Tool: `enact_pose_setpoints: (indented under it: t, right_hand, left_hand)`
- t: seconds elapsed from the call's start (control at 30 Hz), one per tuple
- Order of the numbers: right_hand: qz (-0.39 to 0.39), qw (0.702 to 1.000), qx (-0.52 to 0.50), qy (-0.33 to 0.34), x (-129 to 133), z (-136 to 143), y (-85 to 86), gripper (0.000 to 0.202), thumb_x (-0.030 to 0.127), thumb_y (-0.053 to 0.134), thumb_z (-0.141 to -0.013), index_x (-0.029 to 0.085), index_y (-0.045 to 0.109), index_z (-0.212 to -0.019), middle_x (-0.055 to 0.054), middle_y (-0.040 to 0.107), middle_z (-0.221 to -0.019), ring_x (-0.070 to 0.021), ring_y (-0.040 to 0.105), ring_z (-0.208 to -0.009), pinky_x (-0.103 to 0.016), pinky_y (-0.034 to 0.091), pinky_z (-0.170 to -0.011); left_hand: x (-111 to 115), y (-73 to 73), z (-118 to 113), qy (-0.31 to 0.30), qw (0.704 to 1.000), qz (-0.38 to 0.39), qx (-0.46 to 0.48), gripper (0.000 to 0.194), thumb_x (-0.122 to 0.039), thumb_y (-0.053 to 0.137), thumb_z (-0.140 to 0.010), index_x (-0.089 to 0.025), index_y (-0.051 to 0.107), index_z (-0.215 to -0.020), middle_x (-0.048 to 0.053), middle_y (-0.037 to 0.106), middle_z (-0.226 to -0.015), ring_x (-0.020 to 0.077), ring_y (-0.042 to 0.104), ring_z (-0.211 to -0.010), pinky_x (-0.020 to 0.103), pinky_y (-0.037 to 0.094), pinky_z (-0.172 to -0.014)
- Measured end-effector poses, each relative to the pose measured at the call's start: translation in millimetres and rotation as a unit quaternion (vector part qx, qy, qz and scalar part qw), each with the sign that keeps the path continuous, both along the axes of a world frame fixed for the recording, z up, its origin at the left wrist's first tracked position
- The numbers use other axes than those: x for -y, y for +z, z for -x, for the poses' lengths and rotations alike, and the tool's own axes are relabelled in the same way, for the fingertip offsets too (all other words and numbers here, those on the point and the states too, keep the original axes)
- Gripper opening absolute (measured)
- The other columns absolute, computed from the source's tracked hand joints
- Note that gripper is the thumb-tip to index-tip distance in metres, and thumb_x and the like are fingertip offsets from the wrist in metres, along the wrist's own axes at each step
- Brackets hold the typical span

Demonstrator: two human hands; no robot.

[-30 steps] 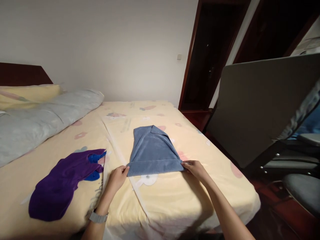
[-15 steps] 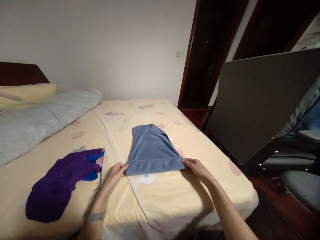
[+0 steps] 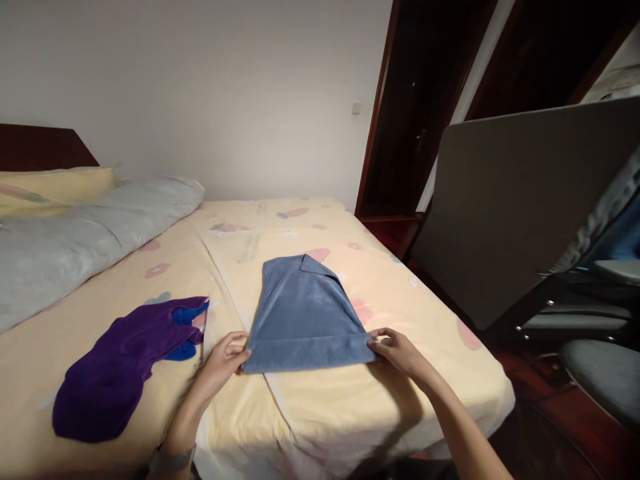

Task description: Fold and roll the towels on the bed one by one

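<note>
A blue-grey towel (image 3: 305, 307) lies on the bed, narrower at its far end, with a folded band along the near edge and a small flap turned over at the top. At its near left corner, my left hand (image 3: 227, 357) pinches the band between thumb and fingers. My right hand (image 3: 397, 350) has hold of the near right corner in the same way. To the left of my left hand, apart from the towel, a crumpled purple cloth (image 3: 110, 373) rests with a bright blue piece (image 3: 183, 350) showing at its right end.
A yellow patterned sheet (image 3: 320, 413) covers the bed. A grey rolled quilt (image 3: 100, 233) and a yellow pillow (image 3: 60, 187) lie at the left. Beyond the bed's right edge stand a large dark panel (image 3: 520, 207) and a grey seat (image 3: 605, 373).
Both hands have drawn the towel's folded near edge toward me and lowered it. The band now lies flatter on the bed. The purple cloth has stayed put.
</note>
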State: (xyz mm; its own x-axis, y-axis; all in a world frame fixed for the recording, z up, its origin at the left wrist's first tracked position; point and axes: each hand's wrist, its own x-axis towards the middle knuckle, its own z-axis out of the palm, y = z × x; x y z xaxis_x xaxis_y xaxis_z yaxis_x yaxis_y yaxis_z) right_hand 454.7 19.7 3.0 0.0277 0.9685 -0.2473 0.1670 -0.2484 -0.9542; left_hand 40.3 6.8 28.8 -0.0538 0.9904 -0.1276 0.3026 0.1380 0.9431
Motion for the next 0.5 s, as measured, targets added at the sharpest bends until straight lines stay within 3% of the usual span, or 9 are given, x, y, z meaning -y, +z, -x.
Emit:
enact_pose_setpoints:
  t: [0.1, 0.23, 0.37, 0.5]
  right_hand:
    - [-0.003, 0.996, 0.089, -0.012, 3.0, -0.6, -13.5, 0.023, 0.037, 0.074, -0.072, 0.020, 0.063, -0.083, -0.002, 0.068, -0.069, -0.0178, 0.064, -0.060, -0.027, 0.051, -0.055]
    - [-0.043, 0.987, 0.153, -0.007, 1.8, 0.1, -12.0, 0.023, 0.042, 0.069, -0.075, 0.020, 0.063, -0.072, -0.003, 0.069, -0.067, -0.0200, 0.066, -0.063, -0.027, 0.048, -0.055]
    - [-0.064, 0.975, 0.212, -0.018, -1.1, 3.0, -5.8, 0.031, 0.049, 0.062, -0.078, 0.020, 0.064, -0.067, -0.004, 0.069, -0.064, -0.0211, 0.066, -0.065, -0.028, 0.048, -0.060]
    - [-0.055, 0.982, 0.180, -0.031, -5.7, 4.0, -10.5, 0.030, 0.049, 0.066, -0.074, 0.020, 0.063, -0.065, -0.004, 0.069, -0.064, -0.0211, 0.066, -0.065, -0.027, 0.047, -0.060]
  left_hand:
    - [2.8, -9.1, 1.3, -0.016, 1.000, 0.021, -0.002, 0.056, -0.059, 0.074, -0.061, -0.017, 0.065, -0.098, 0.001, 0.065, -0.075, 0.0203, 0.066, -0.068, 0.029, 0.049, -0.057]
    - [-1.3, -17.0, -0.7, 0.010, 1.000, -0.012, -0.018, 0.057, -0.068, 0.068, -0.063, -0.016, 0.069, -0.087, 0.008, 0.073, -0.078, 0.0258, 0.069, -0.075, 0.030, 0.051, -0.058]
    - [-4.3, -16.9, -4.0, 0.023, 0.998, -0.045, -0.029, 0.056, -0.069, 0.070, -0.062, -0.017, 0.071, -0.081, 0.012, 0.077, -0.089, 0.0296, 0.072, -0.090, 0.034, 0.055, -0.076]
    - [-4.5, -13.8, -5.6, 0.036, 0.997, -0.056, -0.045, 0.054, -0.068, 0.071, -0.059, -0.018, 0.071, -0.077, 0.013, 0.079, -0.092, 0.0301, 0.073, -0.092, 0.035, 0.057, -0.084]
